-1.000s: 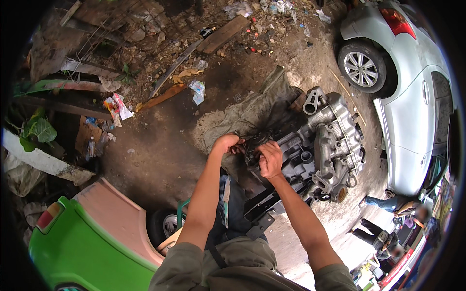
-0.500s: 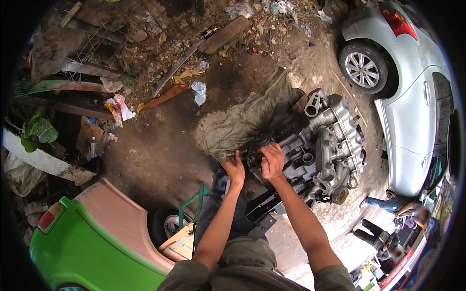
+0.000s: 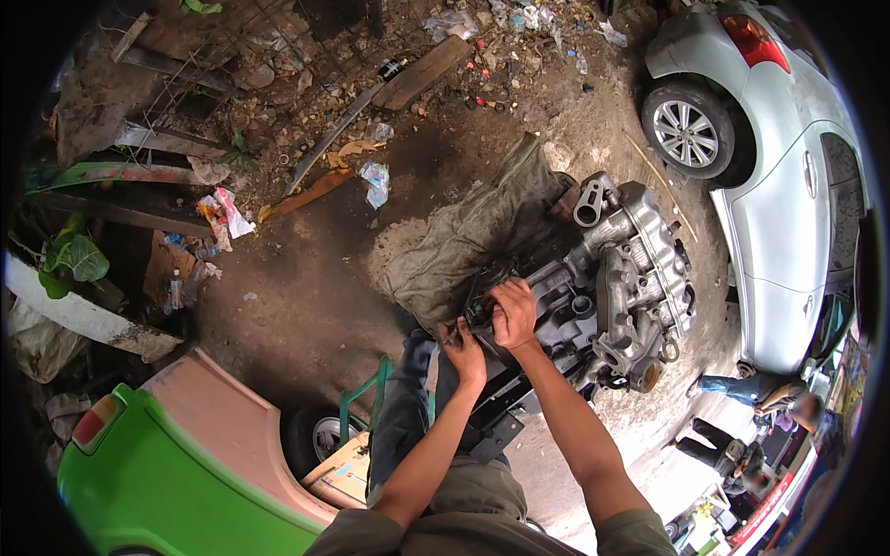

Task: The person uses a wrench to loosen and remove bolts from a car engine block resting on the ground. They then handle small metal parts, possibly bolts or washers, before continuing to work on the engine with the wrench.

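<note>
A large metal engine point(image 3: 640, 269) lies in front of me, its silvery ribbed cover to the right and its dark, greasy side close to my hands. My right hand point(image 3: 513, 313) is curled closed above the dark left end of the engine; whatever its fingers grip is hidden. Lower and to the left, my left hand point(image 3: 466, 360) has thumb and fingers drawn together at the engine's edge, on something too dark and small to name. A dirty grey-green cloth point(image 3: 464, 232) is spread on the ground just beyond both hands.
A silver car point(image 3: 779, 213) stands at the right. A green and pink car body panel point(image 3: 185, 454) is at lower left, near a wheel point(image 3: 324, 437) and a green metal frame point(image 3: 380, 394). Planks point(image 3: 422, 74) and litter lie at the far side. Two people point(image 3: 742, 454) are at lower right.
My left hand has moved down and slightly right, toward me. My right hand has shifted slightly left and down, still closed. The view has shifted a little.
</note>
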### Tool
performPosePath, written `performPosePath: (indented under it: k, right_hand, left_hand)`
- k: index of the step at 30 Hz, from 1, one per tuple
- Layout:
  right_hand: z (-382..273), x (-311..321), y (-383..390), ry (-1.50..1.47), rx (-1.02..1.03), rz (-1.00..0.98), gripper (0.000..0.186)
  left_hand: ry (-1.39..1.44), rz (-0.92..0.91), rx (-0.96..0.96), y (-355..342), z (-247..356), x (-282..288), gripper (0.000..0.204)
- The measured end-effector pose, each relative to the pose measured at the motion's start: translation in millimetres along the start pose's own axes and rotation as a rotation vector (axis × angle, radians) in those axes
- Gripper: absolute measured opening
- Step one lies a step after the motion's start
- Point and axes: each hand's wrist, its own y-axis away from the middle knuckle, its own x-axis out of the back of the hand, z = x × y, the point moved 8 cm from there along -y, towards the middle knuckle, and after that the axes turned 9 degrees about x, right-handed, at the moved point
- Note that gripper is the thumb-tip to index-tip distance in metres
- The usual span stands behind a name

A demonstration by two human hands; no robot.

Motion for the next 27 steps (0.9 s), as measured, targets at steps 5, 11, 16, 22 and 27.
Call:
performPosePath:
  k: [5, 11, 16, 22, 27]
  right_hand:
    - [-1, 1, -1, -0.013, 0.002, 0.003, 0.029]
    - [-2, 2, -1, 0.002, -0.011, 0.002, 0.029]
    - [-1, 0, -1, 0.009, -0.018, -0.024, 0.028]
    - [-2, 1, -2, -0.005, -0.019, -0.008, 0.025]
    - [-3, 0, -3, 0.006, -0.017, -0.021, 0.023]
  left_hand:
    - [0.007, 0.031, -0.009, -1, -1, -2, 0.023]
    - [-0.022, -0.017, -0.053, -6, 0, -1, 0.024]
    - [-0.08, -0.032, -0.076, -2, -2, 5, 0.02]
    - [-0.051, -0.065, -0.082, -13, -4, 2, 0.026]
    - [-0.018, -0.011, -0.091, -3, 3, 4, 0.02]
